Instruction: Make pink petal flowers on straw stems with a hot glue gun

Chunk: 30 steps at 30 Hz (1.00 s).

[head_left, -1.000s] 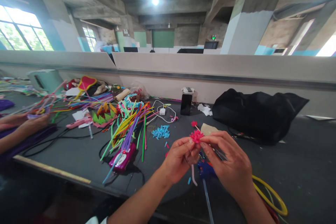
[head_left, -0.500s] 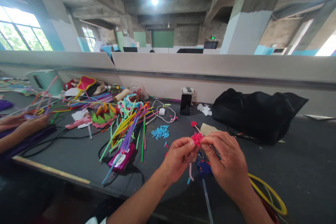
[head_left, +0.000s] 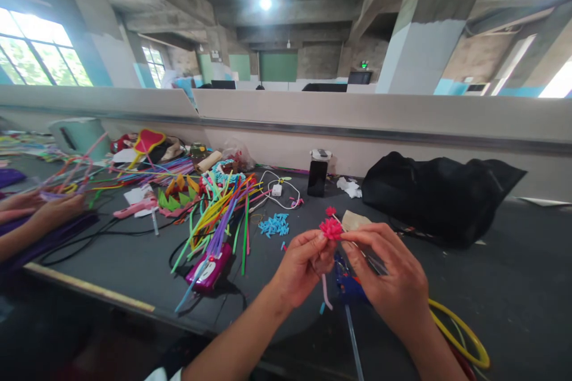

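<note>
Between the thumb and fingers of my left hand (head_left: 304, 268) is a bright pink fuzzy flower (head_left: 329, 228), which looks made of pipe cleaner. A pale pink stem (head_left: 326, 294) hangs below that hand. My right hand (head_left: 388, 274) is at the flower's right side, its index fingertip at the petals and the thumb apart from it. Partly hidden under the hands lies a blue glue gun (head_left: 348, 289) with a clear glue stick (head_left: 354, 339) sticking out toward me. Just behind the flower is a smaller pink flower (head_left: 330, 211) on a pale stem.
Short blue pieces (head_left: 274, 225) lie left of my hands, beyond them colourful pipe cleaners (head_left: 223, 208) and a purple box (head_left: 208, 271). A phone (head_left: 317, 178) stands at the back, a black bag (head_left: 438, 196) to the right. At far left are another person's hands (head_left: 58, 208).
The pink flower has shifted slightly left and up and now shows more fully. My right fingers have loosened from their pinch at its edge.
</note>
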### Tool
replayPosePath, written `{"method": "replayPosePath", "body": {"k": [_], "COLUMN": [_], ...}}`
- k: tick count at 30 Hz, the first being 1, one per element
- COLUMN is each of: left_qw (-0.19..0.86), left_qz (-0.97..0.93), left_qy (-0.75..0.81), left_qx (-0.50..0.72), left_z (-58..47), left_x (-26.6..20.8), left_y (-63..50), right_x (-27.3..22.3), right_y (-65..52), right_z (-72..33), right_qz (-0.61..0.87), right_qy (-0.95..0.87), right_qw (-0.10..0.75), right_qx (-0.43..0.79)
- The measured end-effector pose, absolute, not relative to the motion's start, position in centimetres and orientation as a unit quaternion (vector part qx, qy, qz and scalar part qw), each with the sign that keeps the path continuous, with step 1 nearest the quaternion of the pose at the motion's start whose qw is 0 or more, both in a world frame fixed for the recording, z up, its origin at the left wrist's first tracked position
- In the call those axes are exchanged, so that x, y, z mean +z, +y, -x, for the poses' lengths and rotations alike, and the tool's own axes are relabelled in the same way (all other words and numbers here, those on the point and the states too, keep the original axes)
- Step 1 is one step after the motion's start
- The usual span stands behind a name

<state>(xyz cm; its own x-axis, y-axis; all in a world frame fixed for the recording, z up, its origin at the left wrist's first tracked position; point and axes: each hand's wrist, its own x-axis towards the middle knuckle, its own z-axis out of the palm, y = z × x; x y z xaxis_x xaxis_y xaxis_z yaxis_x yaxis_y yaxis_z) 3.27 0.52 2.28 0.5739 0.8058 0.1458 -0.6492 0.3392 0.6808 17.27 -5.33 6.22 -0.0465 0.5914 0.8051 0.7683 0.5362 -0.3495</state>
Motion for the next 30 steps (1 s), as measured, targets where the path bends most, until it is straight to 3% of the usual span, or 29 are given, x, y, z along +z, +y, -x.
{"method": "replayPosePath", "body": {"k": [30], "left_qw": [0.792], "left_qz": [-0.378], "left_qy": [0.161], "left_qx": [0.450], "left_z": [-3.5], "left_x": [2.6], "left_y": [-0.1], "right_x": [5.4], "right_y": [-4.7], "right_z": [-16.8], "right_qz": [0.495], "right_qy": [-0.712], "right_qw": [0.480], "right_qx": [-0.127]}}
